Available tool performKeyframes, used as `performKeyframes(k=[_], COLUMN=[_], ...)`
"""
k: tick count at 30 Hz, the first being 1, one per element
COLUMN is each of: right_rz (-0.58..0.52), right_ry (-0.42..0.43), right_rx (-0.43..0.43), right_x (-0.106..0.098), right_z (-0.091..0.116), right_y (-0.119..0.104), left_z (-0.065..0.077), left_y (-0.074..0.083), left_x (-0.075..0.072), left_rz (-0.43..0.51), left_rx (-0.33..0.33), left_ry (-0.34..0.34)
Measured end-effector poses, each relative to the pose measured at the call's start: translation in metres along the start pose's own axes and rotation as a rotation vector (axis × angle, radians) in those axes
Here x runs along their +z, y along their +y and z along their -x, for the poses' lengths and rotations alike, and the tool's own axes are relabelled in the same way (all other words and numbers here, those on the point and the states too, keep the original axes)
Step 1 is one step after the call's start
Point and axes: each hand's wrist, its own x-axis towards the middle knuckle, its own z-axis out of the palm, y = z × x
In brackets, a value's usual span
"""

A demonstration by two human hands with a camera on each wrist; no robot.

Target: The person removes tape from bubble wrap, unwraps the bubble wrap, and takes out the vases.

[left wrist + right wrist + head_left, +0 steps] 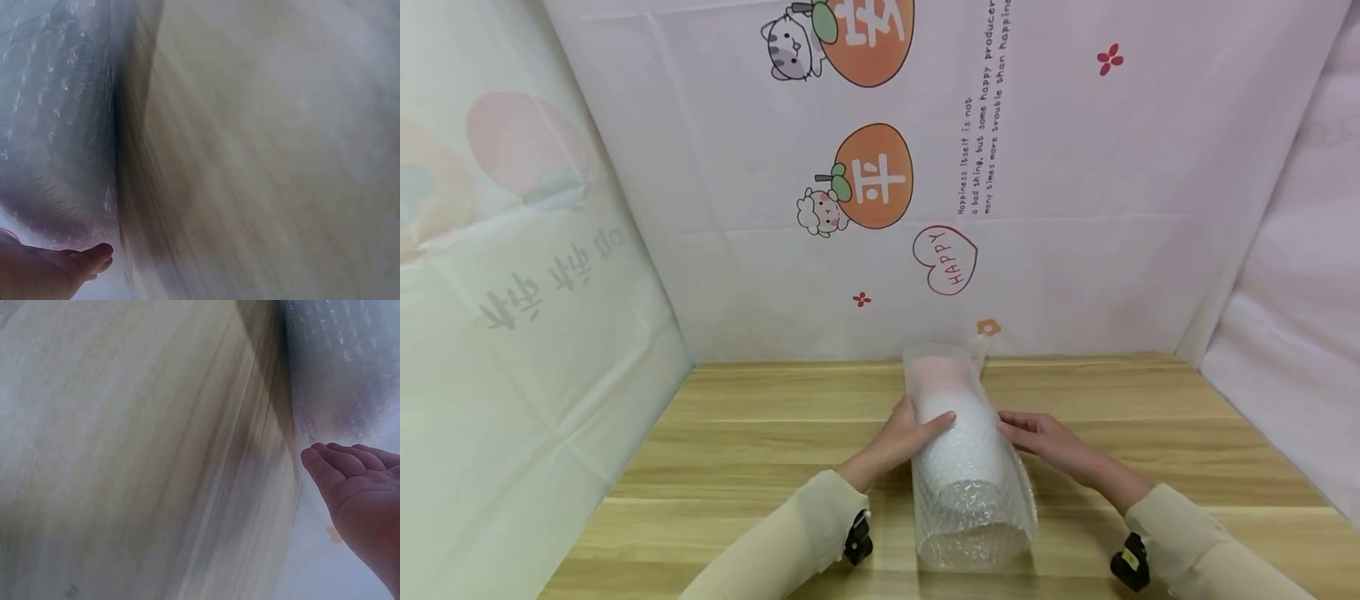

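A white cylinder-like object lies wrapped in clear bubble wrap (962,450) on the wooden table, pinkish toward its far end. What is inside is blurred by the wrap. My left hand (901,439) holds the bundle from its left side, thumb laid across the top and the other fingers partly hidden behind it. On the opposite side, my right hand (1048,442) touches the wrap's right edge with its fingertips. The right wrist view shows those fingers (340,464) fairly straight and side by side. In the left wrist view, the bubble wrap (56,125) rises beside the left hand (47,272).
The wood-grain table (760,417) runs back to a white printed cloth (1045,275) hanging behind it. More cloth hangs at the left (535,400) and right (1292,333) sides. The near end of the wrap flares loosely toward me.
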Motion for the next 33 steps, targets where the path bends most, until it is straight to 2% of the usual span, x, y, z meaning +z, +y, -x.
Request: performKeyframes(k=[15, 21, 33], right_rz=[-0.038, -0.034, -0.021], right_ry=[-0.045, -0.034, -0.002], right_rx=[-0.029, -0.024, -0.025], right_x=[-0.002, -0.006, -0.011], right_z=[-0.004, -0.004, -0.006], right_y=[0.002, 0.004, 0.002], left_z=[0.001, 0.002, 0.003], left_y=[-0.003, -0.003, -0.004], left_x=[0.003, 0.004, 0.004], left_rz=[0.068, 0.095, 0.075], left_rx=[-0.001, 0.010, -0.026], left_ry=[-0.002, -0.005, -0.004])
